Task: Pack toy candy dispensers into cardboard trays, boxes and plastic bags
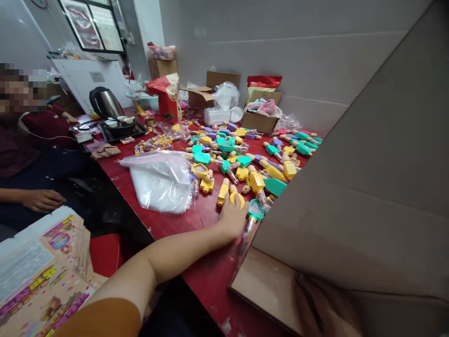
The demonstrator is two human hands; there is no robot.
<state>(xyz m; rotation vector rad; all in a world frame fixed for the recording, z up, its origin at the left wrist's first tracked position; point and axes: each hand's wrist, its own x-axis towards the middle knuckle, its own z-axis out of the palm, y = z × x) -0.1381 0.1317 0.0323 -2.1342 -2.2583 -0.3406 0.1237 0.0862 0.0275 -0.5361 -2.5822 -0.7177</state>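
Observation:
My left hand (233,219) reaches over the red table from the lower left, its fingers curled round a round yellow plastic toy (237,200). Just left of it lies another yellow piece (222,193) with a tan end. A teal frame-shaped piece (256,209) with a clear tube of candy is at the right of my fingers. Beyond is a loose pile of teal, yellow and purple toys (226,144). My right hand does not show.
A stack of clear plastic bags (163,185) lies left of the pile. A large open cardboard box (266,276) fills the right side. Printed cartons (45,281) stand lower left. A kettle (111,104) and tea tray are farther back. Another person's hand (42,200) rests at the left.

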